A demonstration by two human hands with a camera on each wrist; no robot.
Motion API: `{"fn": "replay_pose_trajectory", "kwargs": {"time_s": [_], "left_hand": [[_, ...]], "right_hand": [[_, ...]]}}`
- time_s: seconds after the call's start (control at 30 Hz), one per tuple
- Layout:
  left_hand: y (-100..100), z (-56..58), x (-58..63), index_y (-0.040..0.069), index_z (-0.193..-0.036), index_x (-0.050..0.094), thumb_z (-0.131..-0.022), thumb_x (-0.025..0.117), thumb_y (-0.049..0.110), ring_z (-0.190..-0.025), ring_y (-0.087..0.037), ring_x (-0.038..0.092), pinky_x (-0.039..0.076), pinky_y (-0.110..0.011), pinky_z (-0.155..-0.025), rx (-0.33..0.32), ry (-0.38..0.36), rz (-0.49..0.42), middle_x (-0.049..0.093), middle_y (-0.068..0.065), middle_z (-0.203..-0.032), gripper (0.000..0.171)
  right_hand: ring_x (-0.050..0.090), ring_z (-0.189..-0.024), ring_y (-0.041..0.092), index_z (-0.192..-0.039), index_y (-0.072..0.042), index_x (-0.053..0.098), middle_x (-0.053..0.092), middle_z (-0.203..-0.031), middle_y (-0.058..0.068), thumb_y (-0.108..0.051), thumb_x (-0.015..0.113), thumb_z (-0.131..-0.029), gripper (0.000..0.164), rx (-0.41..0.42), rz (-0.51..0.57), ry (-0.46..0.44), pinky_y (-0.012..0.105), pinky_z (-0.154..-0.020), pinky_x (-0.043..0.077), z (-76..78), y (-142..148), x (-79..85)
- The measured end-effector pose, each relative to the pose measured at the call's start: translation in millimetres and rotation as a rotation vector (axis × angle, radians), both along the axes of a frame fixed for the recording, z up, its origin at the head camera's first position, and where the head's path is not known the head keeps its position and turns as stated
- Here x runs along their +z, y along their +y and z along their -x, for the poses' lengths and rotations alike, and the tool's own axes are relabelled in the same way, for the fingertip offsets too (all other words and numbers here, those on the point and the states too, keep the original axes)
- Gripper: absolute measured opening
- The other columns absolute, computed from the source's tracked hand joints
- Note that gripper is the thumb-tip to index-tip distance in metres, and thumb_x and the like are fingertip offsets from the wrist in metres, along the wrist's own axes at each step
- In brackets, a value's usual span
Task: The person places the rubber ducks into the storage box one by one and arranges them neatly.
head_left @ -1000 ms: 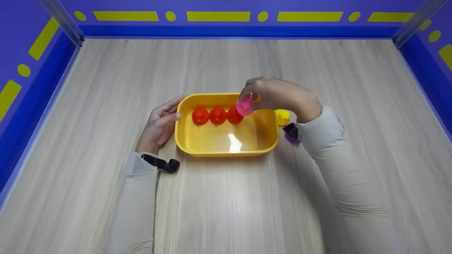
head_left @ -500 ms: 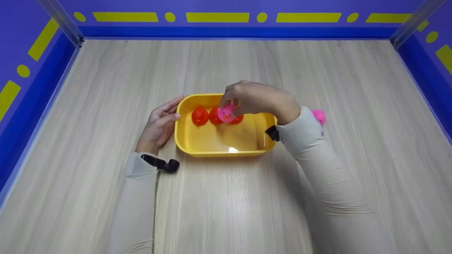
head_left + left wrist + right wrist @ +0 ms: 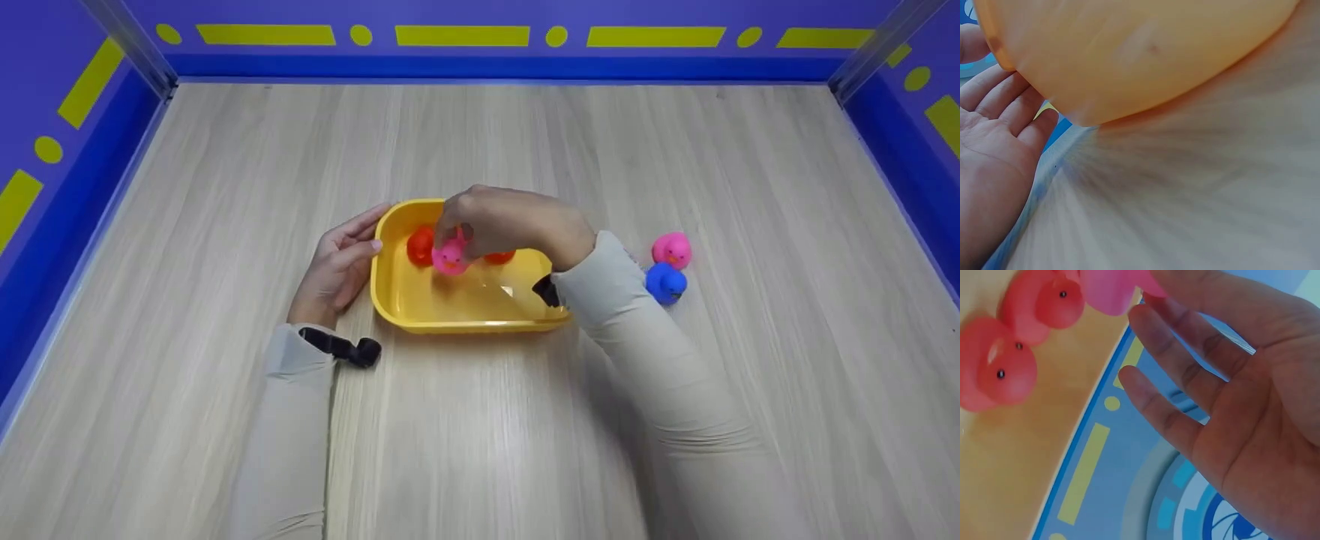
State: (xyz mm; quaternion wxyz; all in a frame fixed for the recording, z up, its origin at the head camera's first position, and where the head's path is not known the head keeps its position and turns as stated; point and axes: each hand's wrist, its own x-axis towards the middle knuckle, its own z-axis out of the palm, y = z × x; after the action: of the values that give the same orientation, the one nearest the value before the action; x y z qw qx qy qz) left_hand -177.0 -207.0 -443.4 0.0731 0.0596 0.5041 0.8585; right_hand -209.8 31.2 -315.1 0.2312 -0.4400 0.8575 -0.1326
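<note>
My left hand [image 3: 337, 266] holds the left end of a yellow plastic bin [image 3: 465, 328], thumb at the rim and fingers along the outside; the left wrist view shows the bin wall [image 3: 1129, 67] beside those fingers. Over the bin, my right hand [image 3: 517, 223] pinches a pink rubber duck [image 3: 450, 259] by its top. That duck hangs in front of the row of red rubber ducks inside, of which the left one [image 3: 421, 246] and part of the right one [image 3: 500, 257] show. In the right wrist view, the held pink duck [image 3: 1109, 292] is partly cut off above two red ducks [image 3: 999, 374].
Right of the bin, beside my right sleeve [image 3: 630, 300], a second pink duck [image 3: 673, 250] and a blue duck [image 3: 667, 283] sit close together on the wooden table [image 3: 480, 420]. Purple and blue walls with yellow marks [image 3: 465, 36] edge the table.
The right hand has carried the pink duck leftward over the red ducks. The pink and blue ducks on the table have come into view; the yellow one is now hidden. The left hand stays put.
</note>
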Motion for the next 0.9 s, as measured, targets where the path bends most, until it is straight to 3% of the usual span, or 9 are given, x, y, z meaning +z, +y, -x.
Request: {"fn": "replay_pose_trajectory", "kwargs": {"time_s": [0.17,0.47,0.77,0.9], "left_hand": [[0,0.0,0.5,-0.015,-0.141,0.033,-0.085,0.046,-0.014,-0.122,-0.017,0.056,0.046,-0.027,-0.104,0.004,0.002,-0.003,0.060,-0.009,-0.130,0.057],[1,1.0,-0.9,-0.016,-0.140,0.035,-0.085,0.046,-0.014,-0.120,-0.016,0.057,0.046,-0.027,-0.103,0.005,0.012,-0.005,0.062,-0.009,-0.127,0.056],[0,1.2,-0.1,-0.013,-0.141,0.035,-0.086,0.047,-0.013,-0.121,-0.015,0.056,0.046,-0.026,-0.103,0.001,-0.003,0.015,0.062,-0.006,-0.127,0.056],[0,0.2,0.9,-0.015,-0.141,0.034,-0.086,0.046,-0.014,-0.121,-0.016,0.056,0.046,-0.026,-0.103,-0.006,-0.004,-0.008,0.063,-0.007,-0.126,0.056]], "right_hand": [[0.055,-0.088,0.018,-0.107,-0.012,0.071,0.065,-0.098,0.002,-0.014,0.071,-0.086,0.021,0.028,-0.004,-0.006,0.025,-0.079,0.053,-0.4,-8,-4.7],[0.053,-0.078,0.018,-0.102,-0.015,0.072,0.064,-0.094,-0.001,-0.006,0.067,-0.087,0.018,0.063,-0.027,-0.034,0.022,-0.068,0.048,-1.4,-23,-10.2],[0.055,-0.085,0.017,-0.103,-0.014,0.071,0.067,-0.096,-0.001,-0.007,0.068,-0.087,0.018,0.063,-0.087,-0.043,0.025,-0.081,0.051,-2.5,-36,-16.0],[0.055,-0.084,0.017,-0.101,-0.013,0.071,0.066,-0.094,-0.001,-0.004,0.067,-0.086,0.018,0.055,-0.108,-0.051,0.025,-0.080,0.050,-2.9,-40,-19.1]]}}
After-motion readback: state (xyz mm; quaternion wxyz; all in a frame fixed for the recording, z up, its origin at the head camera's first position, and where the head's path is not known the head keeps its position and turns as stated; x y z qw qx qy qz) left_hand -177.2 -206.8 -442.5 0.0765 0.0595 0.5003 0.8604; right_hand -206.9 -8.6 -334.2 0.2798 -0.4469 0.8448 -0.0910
